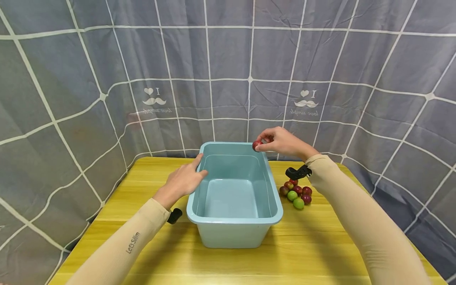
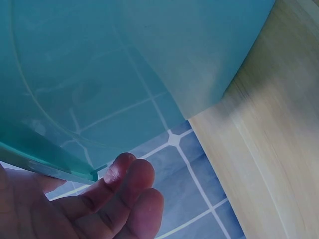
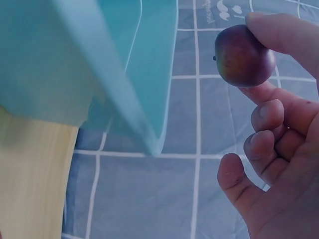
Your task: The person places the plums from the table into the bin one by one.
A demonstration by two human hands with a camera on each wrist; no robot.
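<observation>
Right grip (image 1: 282, 141): pinched red plum (image 1: 257, 146)
Red plum: sat by basin (image 1: 233, 234) far right corner, height hard to judge
Basin: long axis ran near-far
Left grip (image 1: 183, 178): touched basin's left side, fingers loose

- Light beige stretch-fabric sleeve on the left forearm (image 1: 122, 244): dark lettering, "Let'sSlim".
- Grey-blue fabric curtain with white grid lines (image 1: 228, 99): two white prints, left one (image 1: 154, 101) and right one (image 1: 306, 103), each a mirror-reversed "I", heart, moustache and "love simple".
- Curtain, right wrist view: partial white print (image 3: 224, 10), heart and moustache clear, lettering too small to read.
</observation>
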